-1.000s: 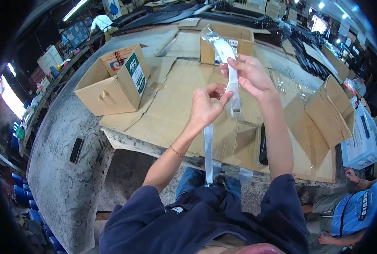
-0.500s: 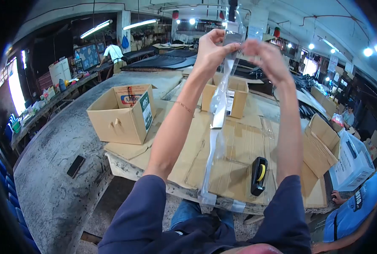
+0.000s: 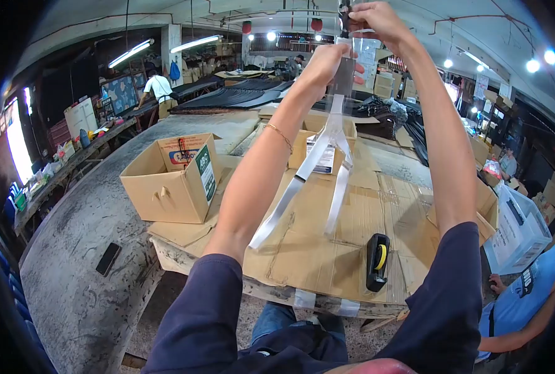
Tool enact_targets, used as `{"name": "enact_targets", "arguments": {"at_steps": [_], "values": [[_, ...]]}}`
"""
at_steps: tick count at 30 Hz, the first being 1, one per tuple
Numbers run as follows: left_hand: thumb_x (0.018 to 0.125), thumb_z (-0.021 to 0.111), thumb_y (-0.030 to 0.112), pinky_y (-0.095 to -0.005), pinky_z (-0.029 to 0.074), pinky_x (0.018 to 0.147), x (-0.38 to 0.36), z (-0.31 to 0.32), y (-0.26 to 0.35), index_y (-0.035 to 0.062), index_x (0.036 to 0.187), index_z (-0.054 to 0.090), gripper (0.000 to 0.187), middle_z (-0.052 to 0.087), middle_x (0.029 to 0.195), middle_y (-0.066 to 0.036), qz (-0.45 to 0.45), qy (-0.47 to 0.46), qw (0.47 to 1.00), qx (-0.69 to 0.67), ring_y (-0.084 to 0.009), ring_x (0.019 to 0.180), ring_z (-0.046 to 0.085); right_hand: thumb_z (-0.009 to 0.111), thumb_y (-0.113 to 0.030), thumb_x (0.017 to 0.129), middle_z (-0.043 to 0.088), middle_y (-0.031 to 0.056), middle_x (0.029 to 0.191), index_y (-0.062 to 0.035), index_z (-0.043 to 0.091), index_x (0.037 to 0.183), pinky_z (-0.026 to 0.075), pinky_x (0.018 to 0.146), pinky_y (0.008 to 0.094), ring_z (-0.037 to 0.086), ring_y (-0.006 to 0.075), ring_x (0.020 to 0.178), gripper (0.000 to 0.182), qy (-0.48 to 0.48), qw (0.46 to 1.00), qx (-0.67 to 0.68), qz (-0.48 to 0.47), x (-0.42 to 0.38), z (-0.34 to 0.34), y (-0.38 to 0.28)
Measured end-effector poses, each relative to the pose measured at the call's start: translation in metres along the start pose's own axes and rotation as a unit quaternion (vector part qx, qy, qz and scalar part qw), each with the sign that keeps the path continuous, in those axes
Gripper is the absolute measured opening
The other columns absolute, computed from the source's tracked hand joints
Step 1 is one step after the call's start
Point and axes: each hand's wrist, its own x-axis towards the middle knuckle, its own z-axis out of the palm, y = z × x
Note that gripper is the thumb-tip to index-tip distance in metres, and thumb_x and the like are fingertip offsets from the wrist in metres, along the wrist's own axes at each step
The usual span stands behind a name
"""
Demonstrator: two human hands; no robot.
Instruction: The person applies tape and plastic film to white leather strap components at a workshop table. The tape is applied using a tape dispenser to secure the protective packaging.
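Note:
Raised high in front of me is a long white forked strap (image 3: 335,134), with a dark flat upper part and clear plastic around the top. Its two white tails hang apart over the cardboard, each with a small slider. My left hand (image 3: 328,67) is closed around the dark upper part. Above it, my right hand (image 3: 380,25) pinches the top end of the plastic and strap, fingers bent. Behind the strap stands an open carton (image 3: 299,149) with a white label. Below to the right sits a black tape dispenser (image 3: 376,274) with a yellow core.
Flattened cardboard (image 3: 290,249) covers the worktable, with tape pieces (image 3: 305,299) on its front edge. An open carton (image 3: 162,193) stands left; a phone (image 3: 108,259) lies on the grey table. At right are a translucent crate (image 3: 519,234) and a person in blue (image 3: 533,283).
Both hands have risen with the strap, my right hand going up to its top end. The hanging tails have spread apart and lifted off the table edge. My view has shifted slightly.

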Motion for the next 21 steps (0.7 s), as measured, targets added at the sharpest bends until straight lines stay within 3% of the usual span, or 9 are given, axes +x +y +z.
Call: {"name": "enact_targets", "arguments": {"at_steps": [1,3,9,11,14,17,19,20,21], "values": [[0.089,0.05,0.024,-0.0367,0.049,0.064,-0.002,0.005,0.001,-0.0035,0.097,0.057,0.03,0.064,0.08,-0.014,-0.061,-0.003,0.997,-0.057,-0.0223,0.062,0.064,0.058,-0.009,0.085,0.064,0.0037,0.075,-0.0034,0.067,0.082,0.049,0.055,0.0281,0.06,0.0126,0.064,0.011,0.001,1.0,0.001,0.006,-0.007,0.005,-0.004],[0.09,0.042,0.018,-0.0362,0.051,0.059,0.001,0.01,-0.007,-0.0031,0.101,0.055,0.027,0.065,0.082,-0.014,-0.073,0.001,0.996,-0.052,-0.0243,0.068,0.066,0.058,-0.013,0.087,0.064,0.0031,0.073,-0.0031,0.067,0.082,0.048,0.055,0.0266,0.059,0.0115,0.063,0.014,0.039,0.998,0.045,0.027,-0.02,0.014,-0.007],[0.087,0.038,0.011,-0.0347,0.054,0.061,0.008,0.017,-0.024,-0.0061,0.097,0.054,0.026,0.064,0.079,-0.015,-0.033,0.033,0.998,-0.045,-0.0233,0.066,0.065,0.059,-0.02,0.091,0.063,0.0041,0.073,-0.0037,0.066,0.078,0.049,0.057,0.0257,0.058,0.0118,0.063,0.022,-0.002,0.999,0.045,0.021,-0.025,0.008,0.03],[0.088,0.047,0.013,-0.0348,0.055,0.066,-0.005,0.019,-0.033,-0.0059,0.1,0.054,0.023,0.067,0.086,-0.015,0.006,-0.019,0.997,-0.078,-0.0224,0.073,0.067,0.06,-0.021,0.091,0.063,0.0043,0.073,-0.0037,0.065,0.079,0.049,0.058,0.0265,0.059,0.0123,0.063,0.022,0.026,0.996,0.082,0.018,-0.01,-0.005,0.044],[0.088,0.063,0.011,-0.0332,0.056,0.073,-0.025,0.017,-0.062,-0.0084,0.105,0.058,0.026,0.068,0.097,-0.016,0.043,-0.136,0.983,0.117,-0.0206,0.085,0.069,0.062,-0.022,0.09,0.063,0.0045,0.074,-0.0037,0.065,0.08,0.05,0.059,0.0276,0.059,0.013,0.063,0.021,0.074,0.988,0.132,0.007,0.005,-0.031,0.05],[0.092,0.059,0.01,-0.0324,0.056,0.077,-0.038,0.025,-0.078,-0.0106,0.107,0.059,0.026,0.067,0.096,-0.018,-0.054,-0.138,0.988,-0.041,-0.0218,0.087,0.069,0.067,-0.024,0.087,0.061,0.0043,0.073,-0.0039,0.063,0.084,0.051,0.061,0.0319,0.057,0.0144,0.061,0.021,0.128,0.974,0.188,0.02,-0.03,-0.029,0.013],[0.092,0.059,0.009,-0.0326,0.056,0.079,-0.033,0.031,-0.082,-0.0116,0.108,0.058,0.026,0.066,0.096,-0.019,-0.053,-0.137,0.988,-0.047,-0.0232,0.088,0.069,0.07,-0.021,0.085,0.059,0.0032,0.072,-0.0045,0.061,0.088,0.049,0.056,0.0311,0.053,0.0127,0.057,0.019,-0.059,0.973,0.222,0.033,-0.032,-0.048,0.034],[0.091,0.06,0.01,-0.0322,0.056,0.079,-0.031,0.035,-0.081,-0.0112,0.107,0.058,0.027,0.067,0.096,-0.019,-0.037,-0.141,0.988,-0.046,-0.0228,0.089,0.068,0.072,-0.018,0.083,0.056,0.0013,0.067,-0.0055,0.061,0.08,0.043,0.048,0.0271,0.049,0.0091,0.054,0.016,0.063,0.992,0.09,0.058,-0.062,-0.027,0.007],[0.091,0.061,0.011,-0.0317,0.056,0.079,-0.03,0.038,-0.078,-0.0108,0.107,0.059,0.027,0.067,0.095,-0.018,-0.021,-0.147,0.988,-0.042,-0.0224,0.089,0.068,0.072,-0.018,0.083,0.056,0.0013,0.067,-0.0055,0.061,0.08,0.043,0.048,0.0271,0.049,0.0091,0.054,0.016,0.065,0.992,0.09,0.058,-0.06,-0.033,0.003]]}}
